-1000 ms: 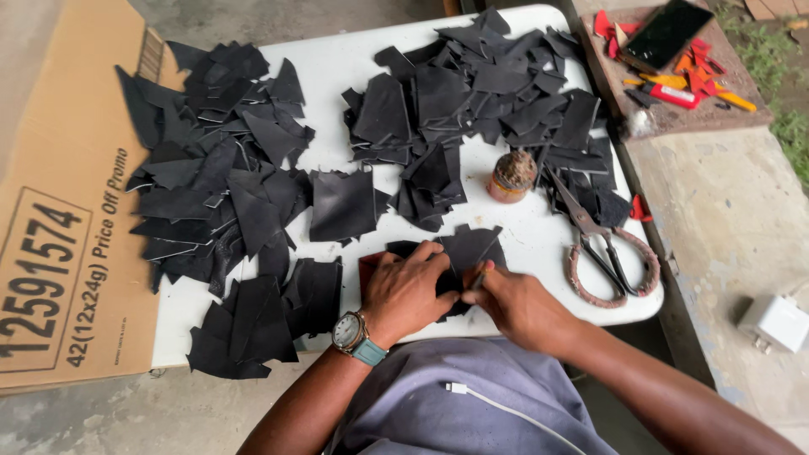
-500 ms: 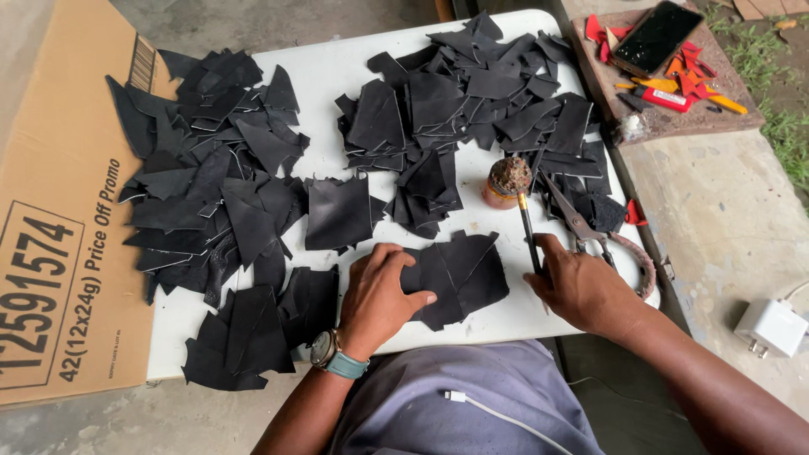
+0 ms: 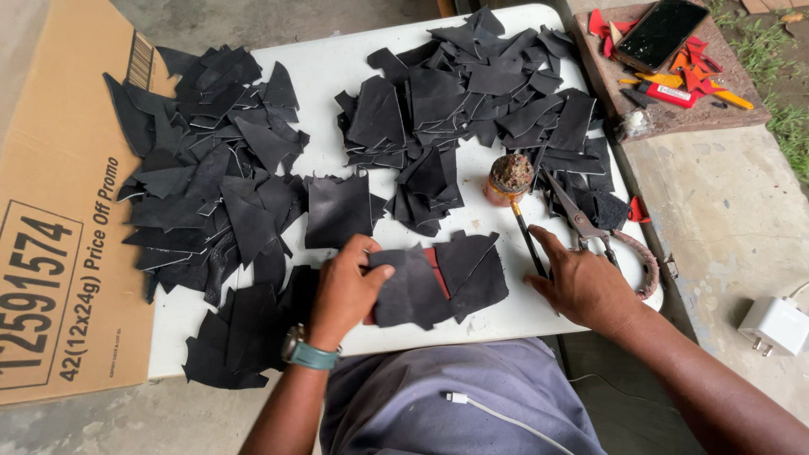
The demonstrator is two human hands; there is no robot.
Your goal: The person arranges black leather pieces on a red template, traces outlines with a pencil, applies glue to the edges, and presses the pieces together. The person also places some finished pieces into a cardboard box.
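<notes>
Your left hand [image 3: 344,291] is pressing flat, fingers spread and gripping nothing, on the black leather pieces [image 3: 438,282] lying at the near edge of the white table [image 3: 337,76]; a red piece is peeking out between them. Just to the right, a thin brush [image 3: 529,244] is lying with its long axis running away from you toward the small jar [image 3: 508,179]. Your right hand [image 3: 581,282] is resting open beside it, seemingly touching the handle, and is the nearer hand. The scissors [image 3: 594,232] are lying farther right.
</notes>
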